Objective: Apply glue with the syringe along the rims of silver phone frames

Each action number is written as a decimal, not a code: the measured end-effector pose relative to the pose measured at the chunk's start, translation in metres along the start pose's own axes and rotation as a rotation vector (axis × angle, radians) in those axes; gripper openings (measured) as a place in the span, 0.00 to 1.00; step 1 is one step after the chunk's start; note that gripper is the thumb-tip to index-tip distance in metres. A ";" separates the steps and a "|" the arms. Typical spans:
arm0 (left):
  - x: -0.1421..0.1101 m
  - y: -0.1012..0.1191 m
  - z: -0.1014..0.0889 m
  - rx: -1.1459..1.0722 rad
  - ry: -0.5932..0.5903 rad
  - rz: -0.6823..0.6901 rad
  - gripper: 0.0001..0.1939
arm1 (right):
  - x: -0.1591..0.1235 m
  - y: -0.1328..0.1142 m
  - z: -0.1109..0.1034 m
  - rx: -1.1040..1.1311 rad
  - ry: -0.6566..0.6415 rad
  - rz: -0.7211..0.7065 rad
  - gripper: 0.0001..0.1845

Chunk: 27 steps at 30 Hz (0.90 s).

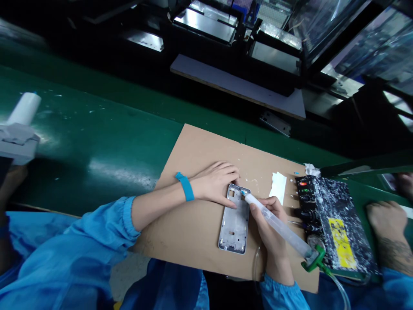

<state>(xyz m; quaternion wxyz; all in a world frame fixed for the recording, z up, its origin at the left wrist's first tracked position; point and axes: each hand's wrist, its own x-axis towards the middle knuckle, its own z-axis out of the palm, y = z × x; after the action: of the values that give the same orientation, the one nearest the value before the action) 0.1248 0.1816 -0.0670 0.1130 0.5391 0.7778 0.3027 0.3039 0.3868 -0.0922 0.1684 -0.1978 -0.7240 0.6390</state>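
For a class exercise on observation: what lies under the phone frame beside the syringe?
The metal phone frame rests on a tan fibreboard sheet. Its small cut-outs seem to show that board; the rest beneath is covered, so nothing there can be seen.

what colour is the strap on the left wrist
The wrist strap is bright blue, in the head view.

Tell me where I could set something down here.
Bare tan board lies above the left hand and below it, beside the phone frame; green bench spreads left. It's crowded rightward, where the right hand, syringe and speckled control box meet.
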 end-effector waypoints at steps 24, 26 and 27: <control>0.000 -0.001 0.000 0.006 -0.014 -0.009 0.32 | -0.002 0.000 -0.002 0.043 0.002 0.061 0.18; 0.000 -0.001 0.000 0.007 -0.018 -0.008 0.32 | -0.002 -0.001 -0.001 0.044 0.006 0.063 0.17; 0.000 -0.001 0.000 0.007 -0.018 -0.008 0.32 | -0.002 -0.001 -0.001 0.044 0.005 0.064 0.17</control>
<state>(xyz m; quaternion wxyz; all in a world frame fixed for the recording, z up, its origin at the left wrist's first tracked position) 0.1240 0.1815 -0.0672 0.1194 0.5391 0.7800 0.2944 0.3061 0.3868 -0.0912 0.1541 -0.2187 -0.7026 0.6594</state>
